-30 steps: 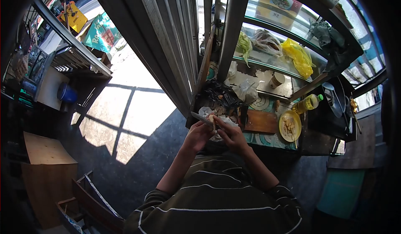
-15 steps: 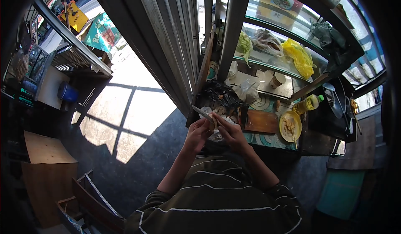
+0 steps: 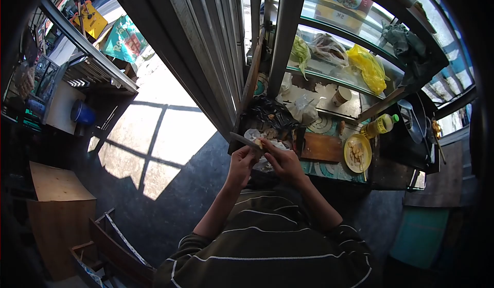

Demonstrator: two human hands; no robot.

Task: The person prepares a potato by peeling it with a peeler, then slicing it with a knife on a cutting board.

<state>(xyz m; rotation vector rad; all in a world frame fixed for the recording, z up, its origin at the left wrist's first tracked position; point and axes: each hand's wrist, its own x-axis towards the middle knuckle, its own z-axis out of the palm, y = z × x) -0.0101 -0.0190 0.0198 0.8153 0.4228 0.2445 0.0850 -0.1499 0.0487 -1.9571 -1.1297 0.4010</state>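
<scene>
In the middle of the head view, my left hand (image 3: 242, 165) is closed around the handle end of a knife (image 3: 244, 140), whose blade points up and left. Close beside it, my right hand (image 3: 282, 162) pinches a small pale piece of food (image 3: 259, 143) against the blade. My fingers cover part of the piece, so its kind is unclear. Just beyond my hands lie a black plastic bag (image 3: 271, 111) and a clear bag (image 3: 304, 111). A brown cutting board (image 3: 321, 147) rests to the right of my right hand.
Right of the board are a yellow plate (image 3: 357, 154) with food and a spoon, and an oil bottle (image 3: 380, 127) with a green cap. A paper cup (image 3: 341, 96) stands behind. A glass case holds a yellow bag (image 3: 368, 70). Metal shutters (image 3: 200, 46) rise at front left.
The knife blade has tilted flatter and shifted slightly left and down. The pale piece shows more clearly between my fingers. Both hands have barely moved.
</scene>
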